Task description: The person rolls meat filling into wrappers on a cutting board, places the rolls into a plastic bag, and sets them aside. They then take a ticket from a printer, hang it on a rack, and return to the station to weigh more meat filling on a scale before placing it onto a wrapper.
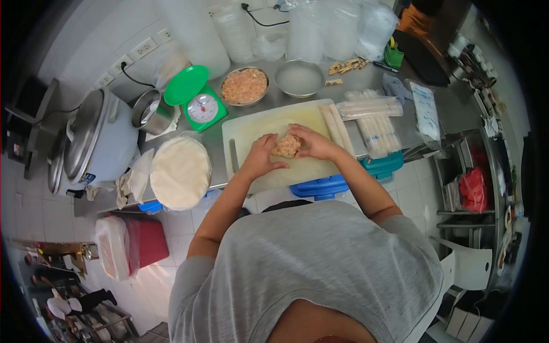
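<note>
A lump of minced meat (286,146) rests on a white cutting board (260,182) in front of me. My left hand (264,153) curves against the lump's left side, its thumb spread toward me. From the right, my right hand (313,143) curls its fingers over the far edge of the same lump. Behind the board, more minced meat fills a metal bowl (245,87). A stack of round, pale wrapper sheets (180,172) lies left of the board. Two pale rolls (337,127) lie along the board's right edge.
A green scale (203,110) and a metal pot (154,111) stand at left, near a large cooker (94,137). Another metal bowl (299,79) holds cloudy liquid. Bagged rolls (374,123), wooden clothespins (347,67) and a plastic packet (424,111) lie to the right.
</note>
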